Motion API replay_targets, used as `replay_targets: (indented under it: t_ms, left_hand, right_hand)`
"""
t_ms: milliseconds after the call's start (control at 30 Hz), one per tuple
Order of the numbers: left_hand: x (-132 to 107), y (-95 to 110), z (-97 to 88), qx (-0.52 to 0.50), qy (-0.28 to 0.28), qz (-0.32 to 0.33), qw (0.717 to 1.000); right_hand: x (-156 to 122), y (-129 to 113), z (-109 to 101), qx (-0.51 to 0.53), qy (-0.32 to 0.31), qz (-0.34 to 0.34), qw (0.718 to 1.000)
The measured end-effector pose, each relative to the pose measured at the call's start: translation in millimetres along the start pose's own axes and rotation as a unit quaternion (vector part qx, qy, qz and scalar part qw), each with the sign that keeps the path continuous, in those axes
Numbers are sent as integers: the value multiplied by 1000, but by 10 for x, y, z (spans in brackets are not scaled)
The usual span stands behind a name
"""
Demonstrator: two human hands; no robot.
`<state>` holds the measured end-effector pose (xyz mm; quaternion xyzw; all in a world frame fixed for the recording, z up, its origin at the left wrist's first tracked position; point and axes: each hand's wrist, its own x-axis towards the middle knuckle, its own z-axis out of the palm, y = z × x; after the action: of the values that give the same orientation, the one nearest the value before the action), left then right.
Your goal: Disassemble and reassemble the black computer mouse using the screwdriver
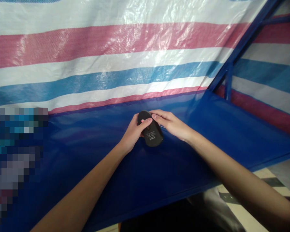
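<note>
A black computer mouse is held over the blue table, its underside turned up, with small pale print near the end closer to me. Along its left edge my left hand is closed around it, the thumb lying across the underside. My right hand grips the far right edge, thumb and fingers near the far end. Both thumbs are close together on the mouse. The fingers beneath it are mostly hidden. A thin pale line shows beside the mouse under my right hand; I cannot tell what it is.
The blue tabletop has its front edge close to my body. Striped plastic sheeting hangs behind it. A blue metal frame bar slants up at the right. At the left edge, a blurred-out patch hides what is there.
</note>
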<state>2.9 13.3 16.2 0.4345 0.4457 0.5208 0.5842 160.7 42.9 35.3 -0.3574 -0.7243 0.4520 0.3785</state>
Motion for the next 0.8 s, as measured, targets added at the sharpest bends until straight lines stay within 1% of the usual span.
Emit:
replay_targets:
  t_ms: [33,100,167,200,233,300,367,400,467,567,700,767,800]
  left_hand:
    - [-6,-8,6,16,-10,7,1000]
    - [-9,-21,3,37,-12,17,999]
    - [2,-29,-15,44,14,29,999]
    - [11,-30,-28,46,32,35,998]
    - [21,-31,-42,47,50,41,997]
    - [41,-30,-69,48,77,49,995]
    - [56,-32,-88,51,86,49,994]
    - [60,-35,-92,54,85,49,994]
    - [61,-41,-91,61,69,48,995]
    - [51,-47,-73,78,45,47,995]
    - [37,-47,-58,88,36,42,995]
    - [37,-46,-58,76,37,37,996]
    - [38,-45,-58,68,41,33,996]
  right_hand:
    - [1,6,7,-52,3,-22,998]
    - [5,39,8,-153,43,-67,985]
    - [9,97,-3,-240,83,-78,964]
    - [9,129,-9,-279,84,-70,954]
    - [9,160,-13,-318,69,-56,944]
    - [8,205,-11,-387,16,-36,921]
    - [11,221,5,-432,-26,-27,901]
    - [14,220,15,-443,-35,-24,896]
    - [23,212,26,-444,-37,-14,895]
    - [40,207,-2,-417,-21,2,909]
    - [67,190,-119,-367,38,28,929]
    - [69,136,-175,-289,85,48,952]
    - [63,94,-196,-197,117,66,971]
